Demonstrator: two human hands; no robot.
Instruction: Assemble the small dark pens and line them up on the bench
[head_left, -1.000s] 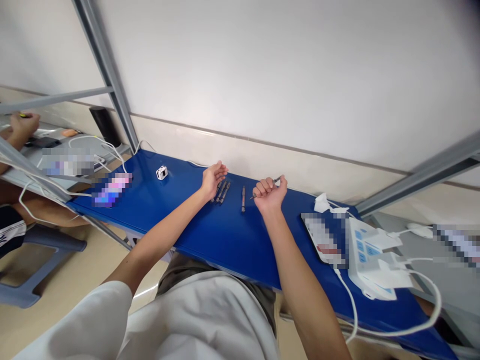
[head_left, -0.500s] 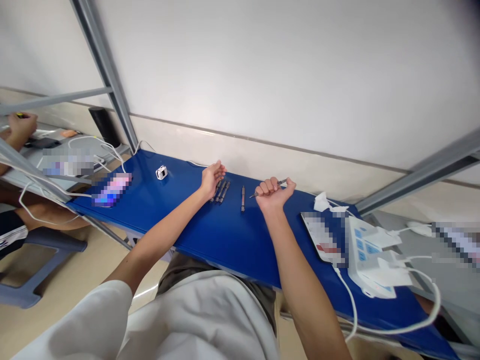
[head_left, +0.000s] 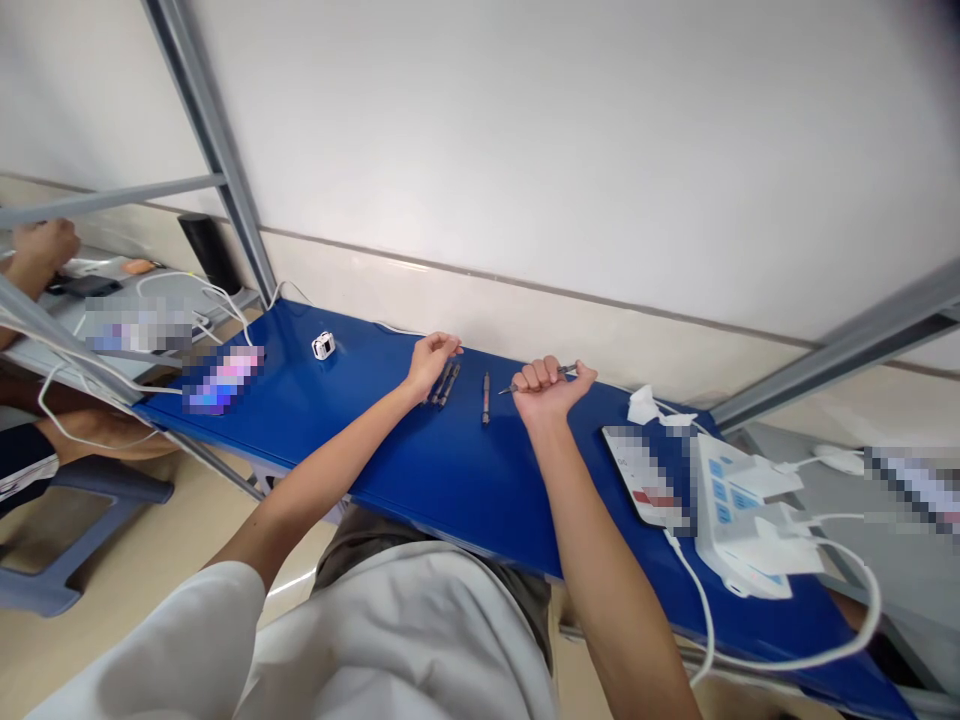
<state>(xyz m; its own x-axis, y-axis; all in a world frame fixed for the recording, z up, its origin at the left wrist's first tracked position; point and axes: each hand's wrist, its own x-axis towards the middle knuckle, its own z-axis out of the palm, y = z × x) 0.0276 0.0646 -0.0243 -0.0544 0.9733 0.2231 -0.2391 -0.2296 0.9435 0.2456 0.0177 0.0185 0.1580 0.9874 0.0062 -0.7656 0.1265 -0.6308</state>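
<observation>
My right hand (head_left: pixel 541 390) is closed around a slim dark pen (head_left: pixel 568 368), its pointed end out at the left and its other end by my thumb. Left of that hand, a single pen (head_left: pixel 486 398) lies on the blue tabletop (head_left: pixel 450 470), pointing toward the wall. My left hand (head_left: pixel 435 358) is over the far end of a small row of similar pens (head_left: pixel 448 385), partly covering them. Its fingers are bent and pressed together; whatever may be between them is hidden.
A small white device (head_left: pixel 323 346) and a lit phone (head_left: pixel 225 380) lie on the left. At right are another phone (head_left: pixel 645 480), a white power strip (head_left: pixel 739 520) with cables, and crumpled tissue (head_left: pixel 643 405). Another person's hand (head_left: pixel 46 245) is at the neighbouring table.
My left hand has moved slightly right and its fingers have drawn closer together. My right thumb has shifted a little outward, with the pen still in that hand.
</observation>
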